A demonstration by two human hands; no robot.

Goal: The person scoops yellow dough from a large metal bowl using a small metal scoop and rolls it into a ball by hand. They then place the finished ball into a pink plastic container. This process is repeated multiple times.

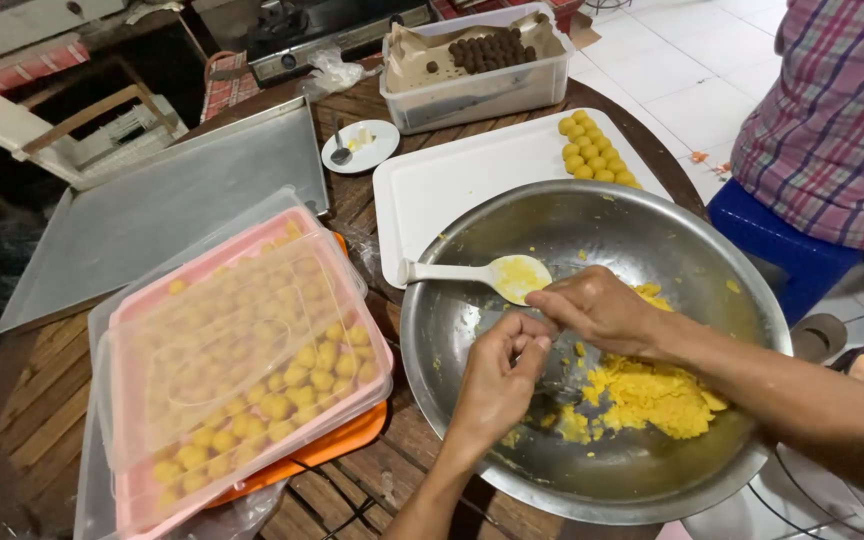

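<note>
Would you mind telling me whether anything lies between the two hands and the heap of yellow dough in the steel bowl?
Nothing visible does: the left hand and right hand meet over the steel bowl, and the yellow dough lies uncovered just beside them.

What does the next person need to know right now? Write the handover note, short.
Left hand and right hand are together over the steel bowl, fingertips pinching a small bit of yellow dough; whether either hand is closed on it is unclear.
Loose yellow dough lies in the bowl's right side. A white spoon with dough on it rests on the bowl's rim.
Done: a short double row of yellow balls on the white tray; many more in the lidded pink containers to the left.
Left: the dough in the bowl is not yet shaped. Dark balls sit in the clear tub behind.
</note>
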